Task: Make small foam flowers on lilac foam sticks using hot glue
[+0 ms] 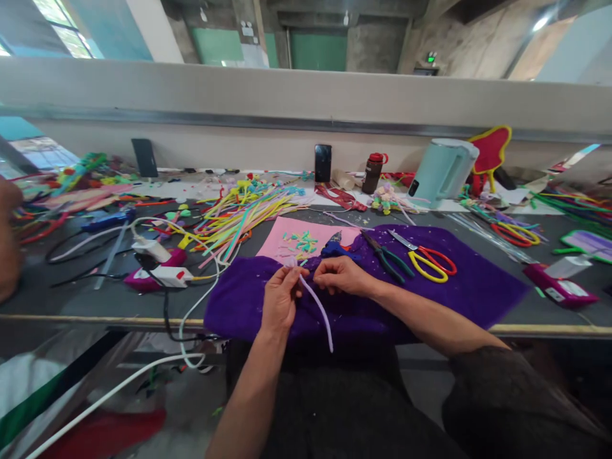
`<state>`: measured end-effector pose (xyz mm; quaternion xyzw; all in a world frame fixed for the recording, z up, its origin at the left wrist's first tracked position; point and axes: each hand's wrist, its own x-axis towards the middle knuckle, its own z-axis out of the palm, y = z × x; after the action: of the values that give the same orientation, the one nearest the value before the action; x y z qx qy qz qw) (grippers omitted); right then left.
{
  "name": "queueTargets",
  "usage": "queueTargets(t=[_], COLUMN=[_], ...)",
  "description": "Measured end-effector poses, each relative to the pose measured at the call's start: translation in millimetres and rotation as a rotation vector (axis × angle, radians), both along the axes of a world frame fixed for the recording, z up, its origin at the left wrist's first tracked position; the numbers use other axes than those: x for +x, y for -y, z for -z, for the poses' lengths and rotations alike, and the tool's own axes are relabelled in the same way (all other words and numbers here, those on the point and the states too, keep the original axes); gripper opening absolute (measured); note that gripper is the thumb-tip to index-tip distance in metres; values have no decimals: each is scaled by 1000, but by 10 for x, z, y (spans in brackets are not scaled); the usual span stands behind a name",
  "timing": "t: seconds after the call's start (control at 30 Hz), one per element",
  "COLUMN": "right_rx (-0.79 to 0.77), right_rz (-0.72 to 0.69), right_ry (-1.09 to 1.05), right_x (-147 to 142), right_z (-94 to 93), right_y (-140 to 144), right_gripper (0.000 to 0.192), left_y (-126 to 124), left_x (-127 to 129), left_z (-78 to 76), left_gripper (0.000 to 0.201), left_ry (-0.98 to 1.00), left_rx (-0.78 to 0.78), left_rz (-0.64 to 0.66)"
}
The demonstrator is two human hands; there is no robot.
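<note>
Both hands over purple cloth (430, 287) at near edge of surface (71, 299). Left hand (280, 299) & right hand (340, 275) fingers pinched lilac pipe cleaner (319, 309), free end hanging toward lap. Pliers (386, 256), scissors (428, 258) just right.

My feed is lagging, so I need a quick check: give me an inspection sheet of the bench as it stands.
Surface: dark grey table with a purple fuzzy cloth spread at its front edge.
Job's things: a pale lilac pipe cleaner, one end pinched at the cloth, the other hanging past the table edge.
Clutter: pink paper sheet with coloured scraps, green-handled pliers, yellow-and-red scissors, a heap of coloured pipe cleaners.
Grippers: left hand and right hand both pinch the pipe cleaner.
Cables: white cable trailing off the table edge.
Surroundings: pale green kettle, another person's arm at far left.
</note>
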<state>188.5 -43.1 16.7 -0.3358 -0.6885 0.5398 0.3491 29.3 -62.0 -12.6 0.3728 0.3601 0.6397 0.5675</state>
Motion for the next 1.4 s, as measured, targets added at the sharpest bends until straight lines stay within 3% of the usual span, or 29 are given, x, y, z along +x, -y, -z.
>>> queueTargets(t=[0.17, 0.27, 0.37, 0.47, 0.57, 0.67, 0.83, 0.93, 1.0, 1.03, 1.2, 1.3, 1.4], right_rx=[93, 190, 176, 145, 130, 163, 315, 356, 466, 491, 523, 525, 528], right_rz=[163, 437, 632, 673, 638, 633, 781, 612, 408, 376, 360, 379, 409], right_ry=[-38, -6, 74, 113, 160, 196, 316, 547, 773, 808, 880, 880, 822], right_x=[357, 806, 1257, 1500, 1531, 1584, 1839, 1698, 1446, 1300, 742, 642, 650], right_z=[-233, -330, -290, -149, -65, -169, -430, -381, -287, -237, -28, 55, 53], right_y=[-147, -210, -170, -48, 54, 81, 126, 139, 82, 29, -327, -443, -454], right_gripper=[12, 15, 16, 17, 16, 14, 14, 16, 17, 14, 28, 40, 36], left_y=[11, 17, 13, 9, 12, 19, 5, -1, 5, 11, 51, 62, 61], left_x=[-19, -15, -6, 1, 4, 3, 6, 14, 16, 14, 4, 1, -1], left_z=[-39, -48, -44, -42, -47, -57, -57, -51, -50, -50, -52, -51, -50], left_gripper=[17, 19, 17, 14, 13, 14, 14, 14, 14, 15, 15, 15, 15], left_ry=[30, 21, 16, 9, -2, -9, -4, -7, -18, -24, -37, -32, -32], left_rx=[-50, -63, -56, -44, -36, -48, -45, -28, -22, -23, -36, -29, -24], left_rz=[30, 45, 35, 30, 32, 31, 23, 30, 28, 28, 31, 37, 47])
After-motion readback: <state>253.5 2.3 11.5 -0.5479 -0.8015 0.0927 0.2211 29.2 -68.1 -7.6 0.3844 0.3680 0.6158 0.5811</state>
